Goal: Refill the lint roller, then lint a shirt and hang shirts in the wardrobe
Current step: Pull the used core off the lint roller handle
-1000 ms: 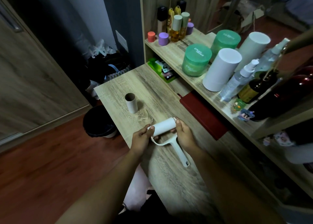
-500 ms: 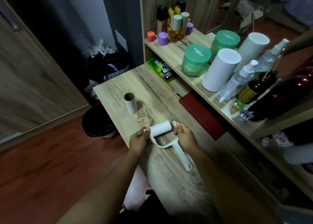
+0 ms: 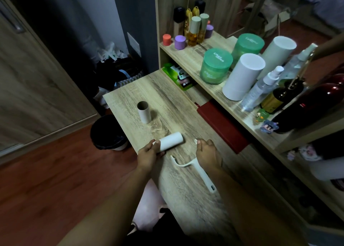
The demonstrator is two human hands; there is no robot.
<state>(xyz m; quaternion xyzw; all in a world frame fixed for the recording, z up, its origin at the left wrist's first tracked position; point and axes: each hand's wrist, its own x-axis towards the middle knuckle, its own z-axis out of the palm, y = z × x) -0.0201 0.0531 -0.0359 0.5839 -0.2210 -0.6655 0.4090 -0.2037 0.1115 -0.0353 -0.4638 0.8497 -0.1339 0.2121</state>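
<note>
My left hand (image 3: 149, 155) grips the near end of a white lint roll (image 3: 172, 140), which lies tilted just above the wooden table (image 3: 186, 199). The roll is apart from the white roller frame (image 3: 193, 168). My right hand (image 3: 207, 153) holds that frame by its right fork arm; the handle points toward me along the table. An empty cardboard core (image 3: 144, 112) stands upright farther back on the table. No shirt is in view.
A black bin (image 3: 107, 134) stands on the floor left of the table. A red book (image 3: 221, 126) lies at the table's right edge. The shelf (image 3: 188, 55) holds green jars (image 3: 216, 66), white cylinders (image 3: 242, 77), spray bottles and small bottles. A wardrobe door (image 3: 33, 78) is at left.
The roll sat between the frame's fork arms before. It has come out of the frame, my left hand carrying it left while my right hand keeps the frame.
</note>
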